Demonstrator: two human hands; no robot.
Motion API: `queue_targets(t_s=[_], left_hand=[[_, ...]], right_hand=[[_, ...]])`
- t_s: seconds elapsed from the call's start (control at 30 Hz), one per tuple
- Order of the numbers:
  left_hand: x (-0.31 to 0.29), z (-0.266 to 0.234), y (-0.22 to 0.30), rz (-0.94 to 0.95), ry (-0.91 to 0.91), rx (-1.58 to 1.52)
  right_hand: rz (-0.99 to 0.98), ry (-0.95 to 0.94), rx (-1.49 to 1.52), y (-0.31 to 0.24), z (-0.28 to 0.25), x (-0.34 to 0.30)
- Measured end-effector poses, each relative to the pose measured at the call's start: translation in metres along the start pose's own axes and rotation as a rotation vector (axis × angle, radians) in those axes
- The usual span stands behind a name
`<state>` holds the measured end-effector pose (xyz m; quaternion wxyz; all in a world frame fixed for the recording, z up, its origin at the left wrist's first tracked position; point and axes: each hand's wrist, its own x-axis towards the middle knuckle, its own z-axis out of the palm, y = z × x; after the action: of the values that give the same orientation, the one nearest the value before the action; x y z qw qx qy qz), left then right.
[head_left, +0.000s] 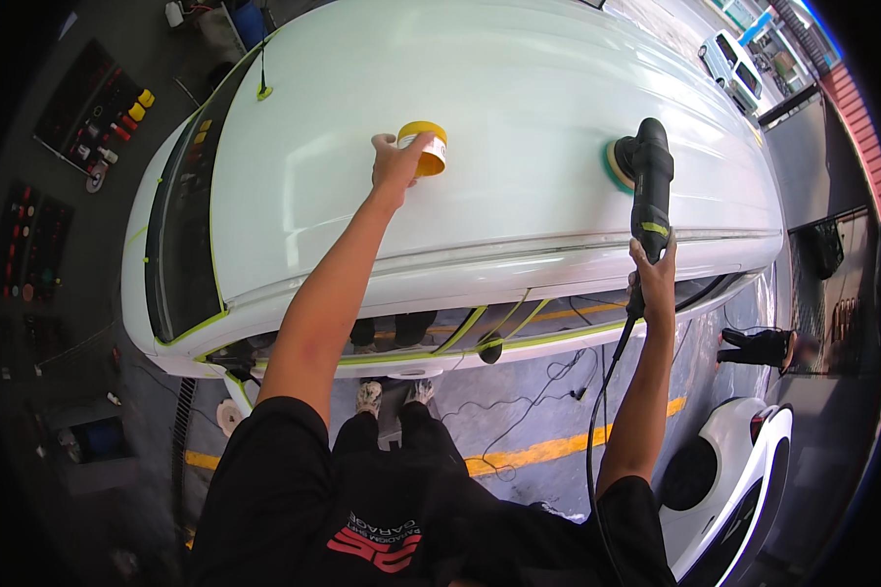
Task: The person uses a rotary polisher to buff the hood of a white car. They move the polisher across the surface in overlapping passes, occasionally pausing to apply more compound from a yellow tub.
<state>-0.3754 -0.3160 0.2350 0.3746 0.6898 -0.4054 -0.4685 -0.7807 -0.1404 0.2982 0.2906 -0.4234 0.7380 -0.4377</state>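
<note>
A black T-shirt (480, 528) bears a red emblem (374, 550) and white lettering (387, 519); short sleeves (264, 460) end well behind left hand (398, 166) and right hand (654, 274); black trousers (433, 445), pale shoes (369, 395).

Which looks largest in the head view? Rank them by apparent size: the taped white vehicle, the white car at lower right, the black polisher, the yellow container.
1. Taped white vehicle
2. White car at lower right
3. Black polisher
4. Yellow container

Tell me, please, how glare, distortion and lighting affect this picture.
Head view: pale glare streaks the white vehicle roof; fisheye distortion bows its long near edge; the left side is dim, the upper right brighter; the polisher looks fairly sharp; corners are black.
</note>
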Motion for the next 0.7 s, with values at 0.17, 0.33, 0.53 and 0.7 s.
queue_targets(t_s=[0.17,0.33,0.53,0.7], left_hand=[[0.0,-0.028,-0.008,-0.356,-0.279,-1.024],[-0.023,-0.044,0.011,-0.38,-0.255,-1.294],[-0.025,-0.062,-0.001,-0.217,-0.223,-1.122],[-0.006,-0.063,-0.056,0.022,0.061,-0.853]], right_hand=[[-0.022,-0.072,0.112,-0.001,0.015,0.025],[-0.06,-0.074,0.167,-0.003,0.055,0.039],[-0.027,0.042,0.029,-0.029,0.116,0.047],[-0.158,0.191,-0.118,-0.023,0.164,0.076]])
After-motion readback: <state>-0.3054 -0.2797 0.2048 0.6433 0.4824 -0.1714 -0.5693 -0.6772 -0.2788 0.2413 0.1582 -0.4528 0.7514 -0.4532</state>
